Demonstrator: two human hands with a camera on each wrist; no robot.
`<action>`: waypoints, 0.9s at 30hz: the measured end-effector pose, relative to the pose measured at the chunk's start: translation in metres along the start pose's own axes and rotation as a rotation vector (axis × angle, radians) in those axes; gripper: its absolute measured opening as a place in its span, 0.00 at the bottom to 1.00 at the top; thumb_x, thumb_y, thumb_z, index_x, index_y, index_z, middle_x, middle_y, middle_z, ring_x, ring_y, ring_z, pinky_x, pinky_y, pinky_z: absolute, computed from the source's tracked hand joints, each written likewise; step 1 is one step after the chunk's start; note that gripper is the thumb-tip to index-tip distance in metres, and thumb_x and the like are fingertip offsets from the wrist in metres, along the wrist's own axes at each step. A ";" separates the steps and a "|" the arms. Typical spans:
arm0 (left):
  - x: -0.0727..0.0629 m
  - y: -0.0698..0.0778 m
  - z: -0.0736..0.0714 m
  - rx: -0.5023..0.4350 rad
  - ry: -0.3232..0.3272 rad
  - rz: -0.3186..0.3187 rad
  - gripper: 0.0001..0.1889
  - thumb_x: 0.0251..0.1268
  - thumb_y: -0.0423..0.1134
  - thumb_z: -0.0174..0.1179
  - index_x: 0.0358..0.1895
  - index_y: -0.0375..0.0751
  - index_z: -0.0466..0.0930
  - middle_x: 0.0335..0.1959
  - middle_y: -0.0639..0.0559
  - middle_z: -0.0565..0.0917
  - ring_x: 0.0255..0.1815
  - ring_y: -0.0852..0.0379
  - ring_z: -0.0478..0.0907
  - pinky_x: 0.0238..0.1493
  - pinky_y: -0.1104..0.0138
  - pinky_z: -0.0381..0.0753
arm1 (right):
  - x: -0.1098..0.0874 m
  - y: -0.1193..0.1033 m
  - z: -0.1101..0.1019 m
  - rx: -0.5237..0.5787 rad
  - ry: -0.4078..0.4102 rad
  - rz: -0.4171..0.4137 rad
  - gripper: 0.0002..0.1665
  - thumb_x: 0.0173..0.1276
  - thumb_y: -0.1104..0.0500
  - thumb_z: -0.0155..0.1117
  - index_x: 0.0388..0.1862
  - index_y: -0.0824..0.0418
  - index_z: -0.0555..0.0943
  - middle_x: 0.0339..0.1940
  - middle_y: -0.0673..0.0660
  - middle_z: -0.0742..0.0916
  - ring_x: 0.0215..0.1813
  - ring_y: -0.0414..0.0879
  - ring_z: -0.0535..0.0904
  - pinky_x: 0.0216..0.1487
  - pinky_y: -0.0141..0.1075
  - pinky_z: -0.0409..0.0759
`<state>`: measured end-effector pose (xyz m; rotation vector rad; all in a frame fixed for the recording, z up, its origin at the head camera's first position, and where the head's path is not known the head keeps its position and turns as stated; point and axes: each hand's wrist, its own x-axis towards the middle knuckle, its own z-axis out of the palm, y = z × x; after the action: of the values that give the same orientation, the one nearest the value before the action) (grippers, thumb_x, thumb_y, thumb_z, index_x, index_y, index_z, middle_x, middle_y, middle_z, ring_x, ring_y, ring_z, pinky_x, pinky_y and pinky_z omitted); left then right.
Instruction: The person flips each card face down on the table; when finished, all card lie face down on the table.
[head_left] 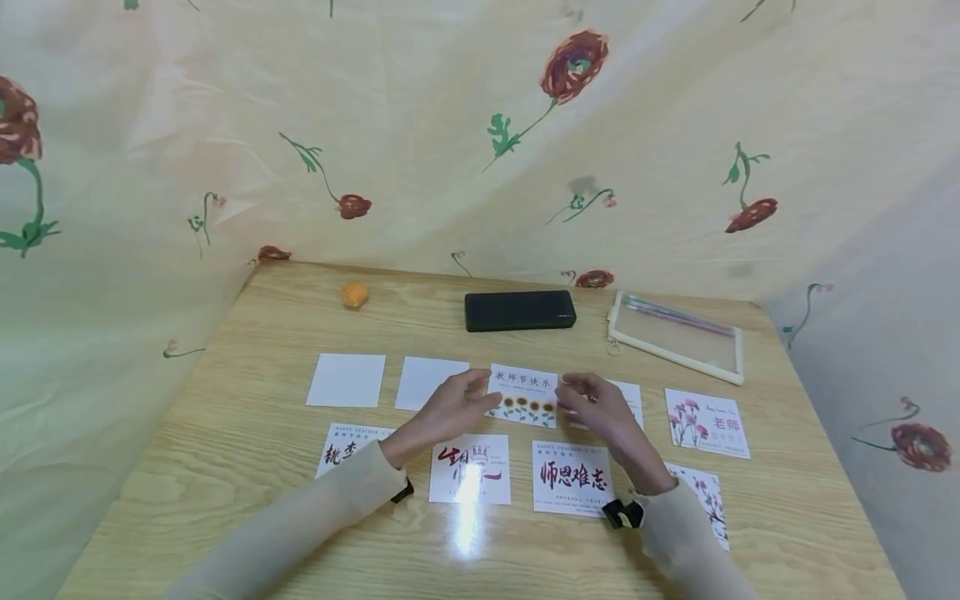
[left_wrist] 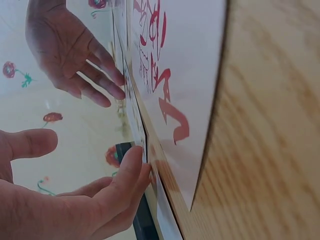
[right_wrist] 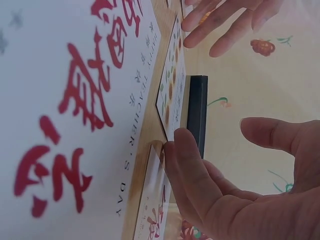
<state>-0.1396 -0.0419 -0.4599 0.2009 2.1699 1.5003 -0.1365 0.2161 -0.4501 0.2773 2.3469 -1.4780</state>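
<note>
A sunflower card (head_left: 522, 395) with a line of dark characters lies in the back row, between the two hands. My left hand (head_left: 453, 403) is at its left edge, fingers relaxed and thumb apart. At the card's right edge is my right hand (head_left: 600, 407), its fingers loosely bent and partly covering another printed card (head_left: 631, 398). Both wrist views show the fingertips low by the cards with nothing gripped. Nearer me lie a card with red lettering and a candle drawing (head_left: 470, 471) and a card with large red characters (head_left: 572, 475).
Two blank white cards (head_left: 347, 380) lie at the back left, one partly behind my left hand. Pink flower cards (head_left: 707, 422) are on the right. Along the table's back stand an orange ball (head_left: 354, 294), a black case (head_left: 520, 311) and a clear zip pouch (head_left: 677, 335). Flowered cloth hangs behind.
</note>
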 end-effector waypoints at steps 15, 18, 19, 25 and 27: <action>-0.004 0.003 0.005 -0.004 0.003 0.001 0.34 0.82 0.51 0.53 0.82 0.41 0.59 0.81 0.39 0.66 0.78 0.37 0.69 0.73 0.41 0.74 | -0.006 0.003 0.005 0.087 -0.011 0.036 0.34 0.83 0.53 0.56 0.81 0.65 0.62 0.72 0.72 0.77 0.67 0.61 0.83 0.63 0.43 0.86; -0.005 0.002 0.005 0.001 -0.001 0.007 0.34 0.82 0.52 0.53 0.82 0.41 0.59 0.81 0.38 0.66 0.77 0.37 0.70 0.72 0.42 0.76 | -0.006 0.003 0.006 0.087 -0.006 0.045 0.34 0.84 0.52 0.55 0.81 0.65 0.62 0.73 0.72 0.77 0.68 0.62 0.83 0.64 0.44 0.85; -0.005 0.002 0.005 0.003 -0.001 0.008 0.34 0.82 0.52 0.53 0.82 0.41 0.59 0.81 0.38 0.66 0.77 0.37 0.70 0.71 0.42 0.76 | -0.006 0.002 0.007 0.086 -0.005 0.050 0.34 0.84 0.52 0.55 0.81 0.64 0.62 0.73 0.72 0.77 0.68 0.62 0.82 0.65 0.44 0.85; -0.004 0.001 0.006 0.010 0.002 0.007 0.34 0.81 0.53 0.53 0.82 0.43 0.60 0.81 0.39 0.67 0.77 0.37 0.71 0.72 0.42 0.76 | -0.005 0.003 0.006 0.112 -0.015 0.055 0.35 0.84 0.51 0.55 0.82 0.64 0.61 0.73 0.72 0.77 0.67 0.61 0.83 0.64 0.44 0.86; -0.004 0.001 0.006 0.009 0.002 0.008 0.34 0.81 0.53 0.53 0.82 0.43 0.60 0.80 0.39 0.67 0.77 0.37 0.71 0.71 0.42 0.76 | -0.006 0.003 0.005 0.117 -0.022 0.053 0.36 0.84 0.51 0.55 0.82 0.64 0.60 0.73 0.72 0.77 0.66 0.60 0.84 0.64 0.44 0.85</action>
<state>-0.1338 -0.0381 -0.4595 0.2109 2.1802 1.4959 -0.1291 0.2131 -0.4525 0.3484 2.2219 -1.5875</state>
